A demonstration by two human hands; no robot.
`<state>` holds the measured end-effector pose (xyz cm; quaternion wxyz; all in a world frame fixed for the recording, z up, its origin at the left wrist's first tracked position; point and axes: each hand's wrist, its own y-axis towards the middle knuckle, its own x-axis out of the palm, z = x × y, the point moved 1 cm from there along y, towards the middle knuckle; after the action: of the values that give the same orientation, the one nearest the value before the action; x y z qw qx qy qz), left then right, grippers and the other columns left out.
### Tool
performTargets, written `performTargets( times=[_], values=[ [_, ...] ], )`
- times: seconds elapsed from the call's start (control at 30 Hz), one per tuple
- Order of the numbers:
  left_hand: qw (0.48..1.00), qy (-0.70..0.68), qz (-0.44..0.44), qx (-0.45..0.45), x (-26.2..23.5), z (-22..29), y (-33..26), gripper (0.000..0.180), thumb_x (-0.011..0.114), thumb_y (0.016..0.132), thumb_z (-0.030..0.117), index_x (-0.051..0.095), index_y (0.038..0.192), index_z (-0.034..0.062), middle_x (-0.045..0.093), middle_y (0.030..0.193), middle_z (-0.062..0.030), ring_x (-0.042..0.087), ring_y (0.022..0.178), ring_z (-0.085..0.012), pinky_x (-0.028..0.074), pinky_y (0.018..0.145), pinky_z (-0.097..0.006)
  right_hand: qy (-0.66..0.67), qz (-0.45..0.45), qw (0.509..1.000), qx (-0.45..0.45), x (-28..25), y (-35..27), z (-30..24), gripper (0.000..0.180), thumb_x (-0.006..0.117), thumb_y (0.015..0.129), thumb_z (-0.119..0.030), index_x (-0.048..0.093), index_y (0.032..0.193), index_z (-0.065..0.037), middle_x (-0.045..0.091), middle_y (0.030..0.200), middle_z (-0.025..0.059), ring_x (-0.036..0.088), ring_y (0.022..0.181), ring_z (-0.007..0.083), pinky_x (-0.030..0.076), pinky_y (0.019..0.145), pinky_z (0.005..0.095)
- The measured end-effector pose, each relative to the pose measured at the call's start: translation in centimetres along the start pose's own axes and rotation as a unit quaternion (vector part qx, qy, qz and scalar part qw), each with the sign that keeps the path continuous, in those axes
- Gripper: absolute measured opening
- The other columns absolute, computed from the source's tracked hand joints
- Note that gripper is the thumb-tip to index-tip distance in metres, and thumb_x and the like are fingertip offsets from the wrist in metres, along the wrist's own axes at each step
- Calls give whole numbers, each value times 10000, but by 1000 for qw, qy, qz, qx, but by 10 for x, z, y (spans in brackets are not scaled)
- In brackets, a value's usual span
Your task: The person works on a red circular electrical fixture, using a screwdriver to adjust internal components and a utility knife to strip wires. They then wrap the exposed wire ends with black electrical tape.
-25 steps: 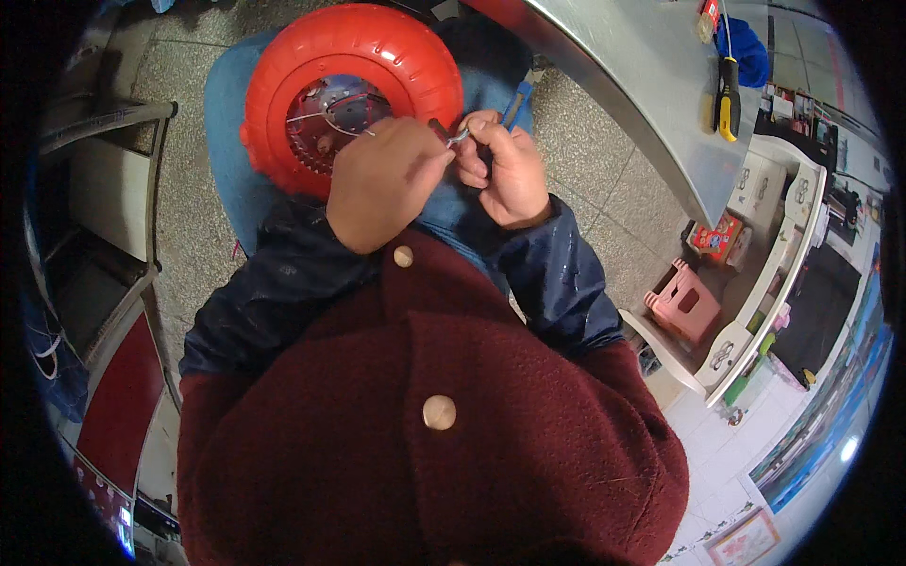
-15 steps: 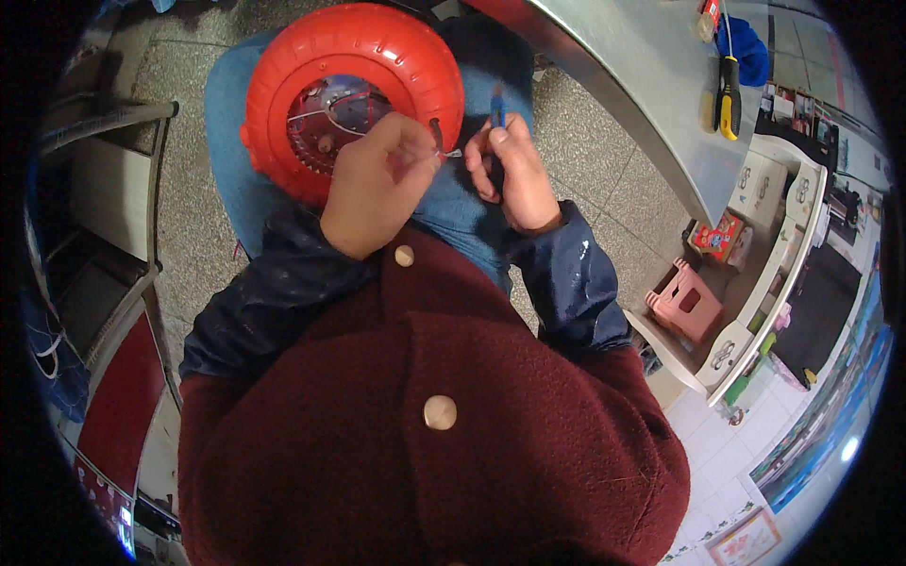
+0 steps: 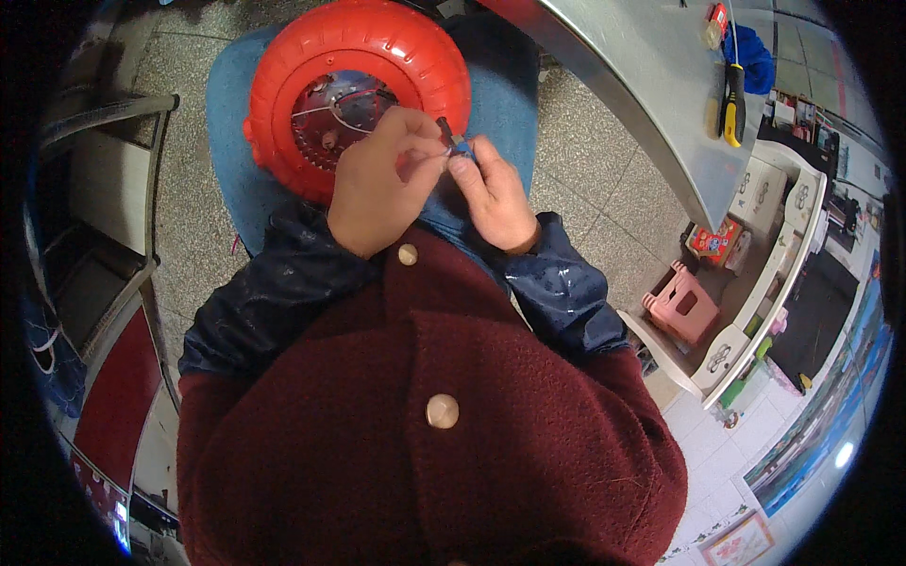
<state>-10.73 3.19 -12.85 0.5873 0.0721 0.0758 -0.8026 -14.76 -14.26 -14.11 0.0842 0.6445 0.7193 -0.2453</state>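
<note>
A round red plastic housing [image 3: 429,71] rests on my lap, its central opening showing thin wires [image 3: 351,120] and small parts inside. My left hand [image 3: 377,189] is in front of the housing's lower right side, with thumb and forefinger pinched on a thin pale wire end. Right beside it, my right hand [image 3: 500,203] grips a small blue tool with a dark end [image 3: 461,148]. The tool meets the wire at the left fingertips; its exact kind is too small to make out. Fingers partly hide the contact point.
A metal-topped table [image 3: 651,104] stands at the upper right, bearing a yellow-black screwdriver [image 3: 733,108], a brush and a blue cloth [image 3: 750,58]. Beyond it are a pink plastic stool [image 3: 681,307] and a white cabinet [image 3: 788,274]. A metal-framed rack [image 3: 113,118] is at the left.
My right hand has moved left and turned, bringing the blue tool from upright and apart to the wire at my left fingertips. The left hand has shifted only slightly.
</note>
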Motion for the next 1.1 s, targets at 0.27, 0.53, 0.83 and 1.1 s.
performTargets(
  times=[0.27,0.53,0.83,1.1],
  values=[
    [999,15,1,47,-1,1,0,250,733,845,65,661,1083,42,690,958,-96,701,826,-271,545,736,-337,-106,80,991,-28,1,6,-1,377,554,1014,-421,646,867,-86,641,701,212,648,705,447,485,597,517],
    [938,185,-152,250,-27,7,42,237,601,886,15,683,1101,70,595,973,-61,596,943,-277,497,842,-350,-139,7,989,-54,-10,14,-1,426,563,1002,-449,649,803,-82,651,711,206,652,705,443,497,613,538],
    [788,340,-270,437,-32,14,82,136,643,783,106,689,905,144,587,915,-6,557,974,-250,501,804,-339,-323,-102,936,-97,-34,19,-19,398,545,1006,-461,617,1035,-70,662,740,226,658,724,446,504,623,536],
    [806,341,-271,402,-29,7,79,146,641,779,114,695,909,154,585,919,-1,539,984,-230,504,815,-332,-283,-193,928,-150,-43,34,-10,372,589,1001,-416,603,986,-44,645,735,228,641,712,453,485,616,530]
  ],
)
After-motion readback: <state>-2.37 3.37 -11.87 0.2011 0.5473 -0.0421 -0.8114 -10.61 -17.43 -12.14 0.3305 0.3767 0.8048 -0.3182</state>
